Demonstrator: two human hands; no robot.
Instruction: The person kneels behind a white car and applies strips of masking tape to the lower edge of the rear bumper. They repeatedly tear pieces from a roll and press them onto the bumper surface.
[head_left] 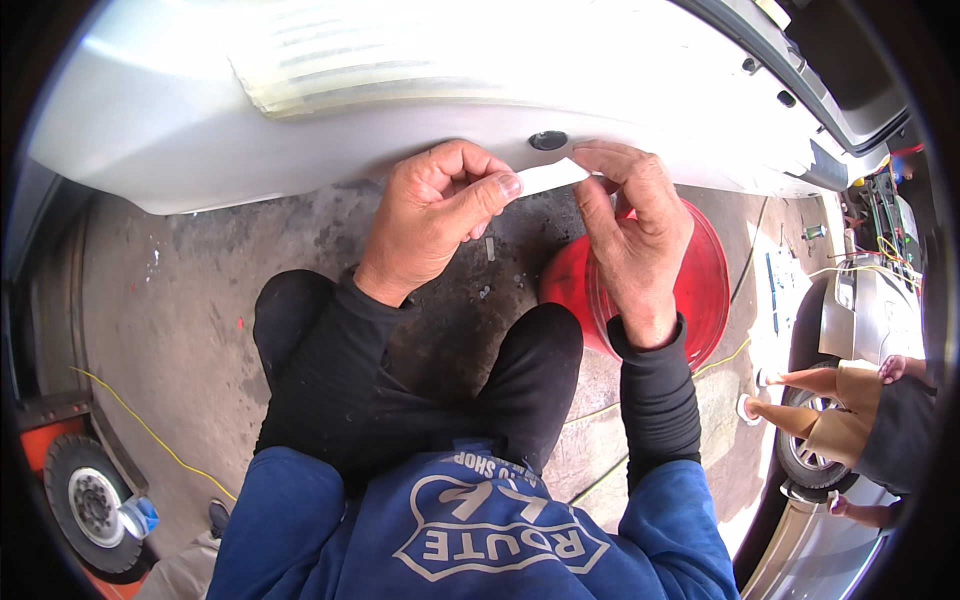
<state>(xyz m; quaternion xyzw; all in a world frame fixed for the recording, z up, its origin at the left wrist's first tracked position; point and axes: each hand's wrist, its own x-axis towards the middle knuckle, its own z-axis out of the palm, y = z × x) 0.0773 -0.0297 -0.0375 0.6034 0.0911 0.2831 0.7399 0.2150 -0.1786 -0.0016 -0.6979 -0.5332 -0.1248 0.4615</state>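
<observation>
Between my two hands a small white strip, which looks like paper or tape, is stretched out. My left hand pinches its left end between thumb and curled fingers. At the other end, my right hand has its thumb and fingertips closed on the strip. Both hands are just in front of the lower edge of a white vehicle panel. A dark oval plug or hole shows in that panel, right behind the strip. Higher up, pale yellowish masking covers part of the panel.
A red round bucket stands below my right hand, partly hidden by it. Yellow cords cross the stained concrete floor. At the right, a person stands beside another vehicle. A wheel is at the lower left.
</observation>
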